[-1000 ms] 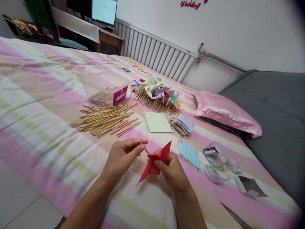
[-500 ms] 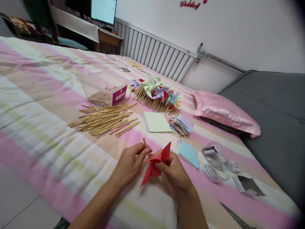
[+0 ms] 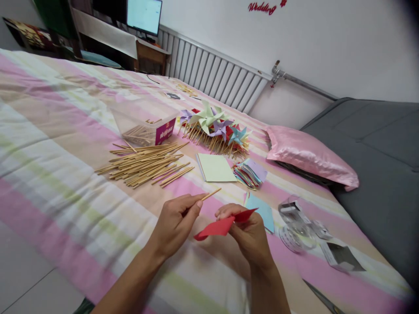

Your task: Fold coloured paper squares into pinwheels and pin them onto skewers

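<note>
Fitting a stick (image 3: 212,194) to a red pinwheel (image 3: 218,226) seems the step: the left hand (image 3: 176,224) pinches the stick, the right hand (image 3: 253,240) the pinwheel above the bedspread (image 3: 77,187), and the next move likely calls for aligning them.

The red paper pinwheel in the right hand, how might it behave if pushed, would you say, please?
The red paper pinwheel is probably light, since its edges look thin. It would likely crease easily under pressure, yet may be fairly stiff for paper, as it juts unsupported beyond the right hand.
</note>
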Tool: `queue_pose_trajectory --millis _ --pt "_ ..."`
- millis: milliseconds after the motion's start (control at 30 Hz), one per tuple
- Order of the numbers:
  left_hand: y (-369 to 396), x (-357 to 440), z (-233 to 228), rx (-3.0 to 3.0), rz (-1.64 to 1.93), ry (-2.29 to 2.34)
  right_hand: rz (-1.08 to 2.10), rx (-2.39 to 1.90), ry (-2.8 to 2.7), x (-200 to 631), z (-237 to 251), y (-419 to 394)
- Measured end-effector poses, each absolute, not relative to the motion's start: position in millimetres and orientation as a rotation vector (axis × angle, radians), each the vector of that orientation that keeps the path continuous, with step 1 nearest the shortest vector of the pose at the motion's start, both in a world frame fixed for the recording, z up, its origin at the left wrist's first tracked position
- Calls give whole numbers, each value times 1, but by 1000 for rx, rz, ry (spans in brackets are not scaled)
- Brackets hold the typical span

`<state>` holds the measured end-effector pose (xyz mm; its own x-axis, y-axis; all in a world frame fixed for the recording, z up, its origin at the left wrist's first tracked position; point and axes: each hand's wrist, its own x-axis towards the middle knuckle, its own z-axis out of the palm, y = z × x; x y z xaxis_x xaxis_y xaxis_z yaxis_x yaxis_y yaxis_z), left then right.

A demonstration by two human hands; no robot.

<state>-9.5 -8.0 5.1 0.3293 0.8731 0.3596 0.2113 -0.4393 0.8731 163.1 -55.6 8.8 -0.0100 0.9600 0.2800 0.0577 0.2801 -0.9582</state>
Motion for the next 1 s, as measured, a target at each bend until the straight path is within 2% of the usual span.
queue_pose_trajectory --millis 200,333,1000 --pt "-6 -14 6 1937 1109 926 418 -1115 -1667 167 14 -54" --pt "-5 -13 4 1988 1159 922 199 -1143 -1697 169 14 -54" --pt "-4 -14 4 1948 1247 753 51 -1108 -1715 172 15 -55"
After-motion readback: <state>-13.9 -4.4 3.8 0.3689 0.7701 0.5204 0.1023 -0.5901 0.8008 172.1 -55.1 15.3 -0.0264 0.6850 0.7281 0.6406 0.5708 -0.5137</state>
